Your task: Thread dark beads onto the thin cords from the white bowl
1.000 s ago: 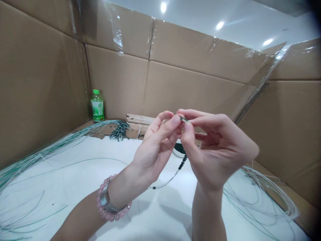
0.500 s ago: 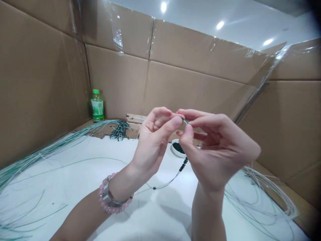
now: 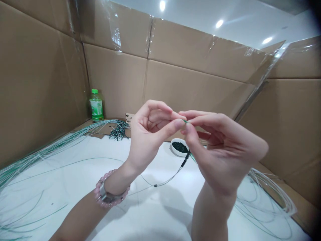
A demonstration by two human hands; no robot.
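My left hand (image 3: 152,134) and my right hand (image 3: 218,147) meet fingertip to fingertip above the white table. Between them they pinch a thin green cord (image 3: 185,121), of which only a short bit shows. The left thumb and forefinger close on one side of it, the right thumb and fingers on the other. Below the right hand hangs a string of small black beads (image 3: 185,160), which runs on as a thin thread with a small black bead cluster (image 3: 155,185). Behind it stands a white bowl (image 3: 175,151) filled with tiny dark beads (image 3: 179,146).
Cardboard walls (image 3: 195,90) enclose the white table (image 3: 82,167). A green bottle (image 3: 96,105) stands in the back left corner. Bundled green and white cords (image 3: 62,144) run along the left, ending in a dark beaded cluster (image 3: 118,130). Coiled cords (image 3: 281,204) lie at the right.
Both hands have shifted slightly apart at the wrists, the left going left and the right going right. Less cord shows between the fingertips, and more of the bowl is visible.
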